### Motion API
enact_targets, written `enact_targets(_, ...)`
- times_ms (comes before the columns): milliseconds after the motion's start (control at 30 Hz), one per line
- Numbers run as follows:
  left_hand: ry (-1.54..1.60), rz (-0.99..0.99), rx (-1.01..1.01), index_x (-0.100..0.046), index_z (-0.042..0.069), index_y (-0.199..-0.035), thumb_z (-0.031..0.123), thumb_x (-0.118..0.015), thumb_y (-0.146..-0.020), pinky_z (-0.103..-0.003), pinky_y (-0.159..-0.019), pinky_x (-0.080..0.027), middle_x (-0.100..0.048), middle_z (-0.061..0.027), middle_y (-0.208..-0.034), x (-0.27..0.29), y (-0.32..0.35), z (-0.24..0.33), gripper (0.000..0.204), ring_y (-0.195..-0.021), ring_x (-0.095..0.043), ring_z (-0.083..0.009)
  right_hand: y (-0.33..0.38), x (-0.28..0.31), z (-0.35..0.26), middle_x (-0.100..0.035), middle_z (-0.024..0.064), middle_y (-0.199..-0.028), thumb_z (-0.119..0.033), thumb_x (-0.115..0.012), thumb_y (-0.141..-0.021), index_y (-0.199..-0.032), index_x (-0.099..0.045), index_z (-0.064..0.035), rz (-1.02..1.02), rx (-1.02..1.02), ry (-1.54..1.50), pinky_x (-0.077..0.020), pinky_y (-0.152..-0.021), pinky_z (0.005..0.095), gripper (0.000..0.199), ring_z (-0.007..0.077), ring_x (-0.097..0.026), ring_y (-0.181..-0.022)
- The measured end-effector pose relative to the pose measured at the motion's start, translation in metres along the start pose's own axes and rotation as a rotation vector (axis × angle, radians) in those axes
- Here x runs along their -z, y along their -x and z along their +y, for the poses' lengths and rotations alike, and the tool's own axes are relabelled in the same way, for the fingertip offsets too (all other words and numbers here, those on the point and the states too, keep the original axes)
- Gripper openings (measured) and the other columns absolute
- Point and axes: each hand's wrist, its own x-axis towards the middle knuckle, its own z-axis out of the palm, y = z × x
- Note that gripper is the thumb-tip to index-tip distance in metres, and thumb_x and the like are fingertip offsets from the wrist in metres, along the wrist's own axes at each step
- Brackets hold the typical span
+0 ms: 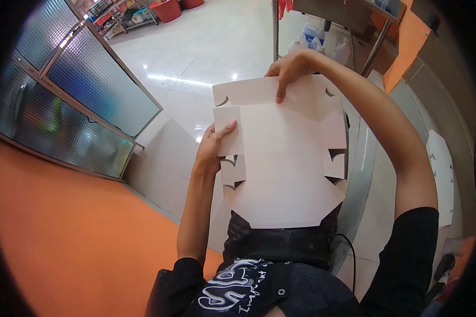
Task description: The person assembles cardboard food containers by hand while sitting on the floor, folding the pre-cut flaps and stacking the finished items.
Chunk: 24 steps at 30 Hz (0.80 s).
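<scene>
A flat white box blank (283,132), die-cut with side flaps and curved notches, lies over my lap. My left hand (212,148) grips its left side flap, thumb on top and fingers hidden underneath. Up at the far edge, my right hand (296,67) pinches the board, its thumb resting on the white face and the other fingers behind. Crease lines run across the panels, and the near panel tapers at its corners. Along the notched sides, further white edges show beneath, perhaps from another blank; I cannot tell how many layers there are.
To the right, more white cut board (439,177) leans by the wall. Plastic jugs (314,39) stand beyond my right hand near a metal-legged table. A textured glass door (95,79) and an orange wall (79,222) are on the left. A red tub (166,9) sits far off.
</scene>
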Motion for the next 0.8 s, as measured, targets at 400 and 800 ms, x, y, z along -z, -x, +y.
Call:
enact_targets(400, -0.542, 0.262, -0.64, -0.035, 0.0, -0.138, 0.025, -0.082, -0.077, -0.038, -0.095, -0.048, -0.056, -0.0156, -0.12, -0.006, -0.015, 0.012, 0.081, -0.116, -0.054, -0.0287, 0.006, -0.024, 0.008, -0.069, 0.0179, -0.097, -0.017, -0.076, -0.07, -0.116, -0.063, -0.0013, 0.412, 0.346, 0.578, -0.0537, -0.08, 0.0385, 0.051, 0.0328, -0.067, -0.087)
enact_targets(800, -1.537, -0.62, -0.544, -0.068, -0.001, -0.105, 0.019, -0.068, -0.081, -0.041, -0.075, -0.052, -0.07, -0.02, -0.086, -0.059, -0.078, 0.109, 0.031, -0.078, -0.067, -0.0335, 0.038, -0.038, 0.024, -0.065, 0.0215, -0.099, -0.012, -0.072, -0.073, -0.115, -0.059, -0.0015, 0.54, 0.34, 0.559, -0.0495, -0.081, 0.045, 0.045, 0.0377, -0.062, -0.096)
